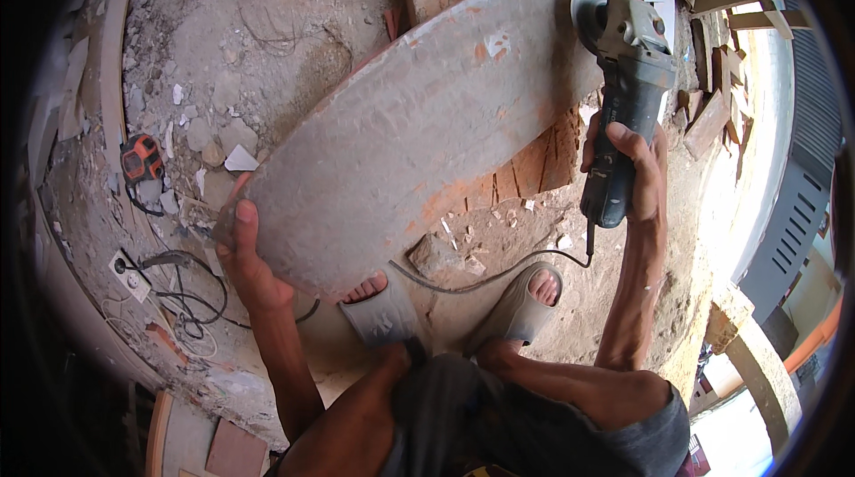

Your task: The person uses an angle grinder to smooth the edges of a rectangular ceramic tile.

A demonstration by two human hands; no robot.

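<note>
Grinder (623, 94) gripped in my right hand (637, 174), disc at slab (419, 130) edge, my left hand (245, 250) clamping slab's near end, feet in sandals (383, 312) on rubble floor (267, 49).

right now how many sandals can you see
2. One grey sandal is on the foot below the near edge of the long grey board; the other grey sandal is to its right, under the grinder's cable. None seem hidden.

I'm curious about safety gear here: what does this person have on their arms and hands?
Nothing protective. The left hand and right hand are bare, without gloves, rings or a watch. Both forearms are uncovered; a dark grey sleeve shows only at the right upper arm.
</note>
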